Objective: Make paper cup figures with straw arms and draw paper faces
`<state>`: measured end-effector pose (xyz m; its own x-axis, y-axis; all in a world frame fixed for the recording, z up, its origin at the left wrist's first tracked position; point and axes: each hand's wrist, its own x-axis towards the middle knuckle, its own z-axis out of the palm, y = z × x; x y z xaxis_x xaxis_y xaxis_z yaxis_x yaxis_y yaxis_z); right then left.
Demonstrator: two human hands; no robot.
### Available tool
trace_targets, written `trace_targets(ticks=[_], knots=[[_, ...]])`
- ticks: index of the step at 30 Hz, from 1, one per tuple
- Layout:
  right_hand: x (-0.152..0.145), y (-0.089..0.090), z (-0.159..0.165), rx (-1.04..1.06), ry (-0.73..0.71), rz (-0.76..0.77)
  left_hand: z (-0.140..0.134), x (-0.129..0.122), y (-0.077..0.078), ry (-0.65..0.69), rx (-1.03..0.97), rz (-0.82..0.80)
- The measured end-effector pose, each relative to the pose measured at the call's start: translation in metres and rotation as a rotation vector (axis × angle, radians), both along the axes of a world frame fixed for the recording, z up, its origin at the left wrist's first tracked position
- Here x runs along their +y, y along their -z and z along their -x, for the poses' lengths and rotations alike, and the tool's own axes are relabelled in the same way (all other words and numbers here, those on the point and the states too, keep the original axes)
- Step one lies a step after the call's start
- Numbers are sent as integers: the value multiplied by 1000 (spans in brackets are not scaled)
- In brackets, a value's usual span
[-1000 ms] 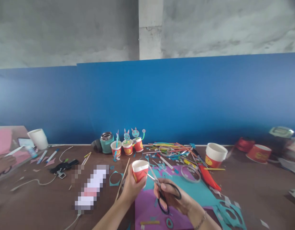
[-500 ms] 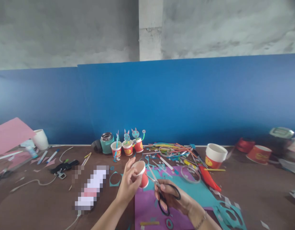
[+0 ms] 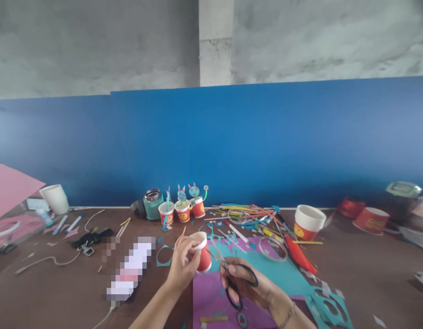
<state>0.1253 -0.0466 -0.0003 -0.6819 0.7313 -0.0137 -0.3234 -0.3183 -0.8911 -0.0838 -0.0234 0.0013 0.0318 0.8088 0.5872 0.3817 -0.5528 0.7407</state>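
Note:
A red and white paper cup (image 3: 204, 259) is held at its rim by my left hand (image 3: 184, 260), fingers closed round the near-left side. Just to its right, my right hand (image 3: 247, 283) grips black-handled scissors (image 3: 232, 292), fingers in the loops. The scissor blades are parted and point toward the cup's side; whether they touch it I cannot tell. Purple paper (image 3: 211, 297) and teal paper (image 3: 283, 274) lie beneath the hands.
Small decorated cups (image 3: 182, 214) stand at the back beside a teal jar (image 3: 152, 205). Colourful craft stems (image 3: 245, 212) pile up behind the paper. Stacked cups (image 3: 309, 224) and a red pouch (image 3: 299, 256) are right. A power strip cable, black strap (image 3: 93, 238) and markers lie left.
The cup has turned more upright in my left hand, and the fingers have shifted on its rim. The scissors stay nearly in place. At far left, pink paper has moved left.

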Motion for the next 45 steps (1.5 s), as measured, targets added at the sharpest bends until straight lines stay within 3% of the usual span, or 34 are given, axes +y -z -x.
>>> trace_targets(ticks=[16,24,26,29,31,33,37,39,41,45], knots=[[-3,-5,5,-77,32,-3,-2,6,6,-36,84,-55],[-5,-9,12,-501,189,-271,-1,10,9,-72,135,-114],[-7,-12,14,-384,177,-168,-1,10,9,-79,147,-114],[-9,-15,14,-135,178,116,-3,8,7,-88,157,-106],[-8,-14,13,-87,185,189,-3,8,6,-89,164,-101],[-8,-12,12,-203,158,75,-3,8,7,-85,168,-99],[-10,-8,14,-648,290,-429,-1,10,10,-81,169,-104],[-12,-8,16,-702,339,-514,-1,11,11,-82,170,-105],[-13,-9,18,-572,267,-344,-2,11,11,-84,168,-113],[-10,-12,17,-162,189,171,-3,10,9,-93,169,-119]])
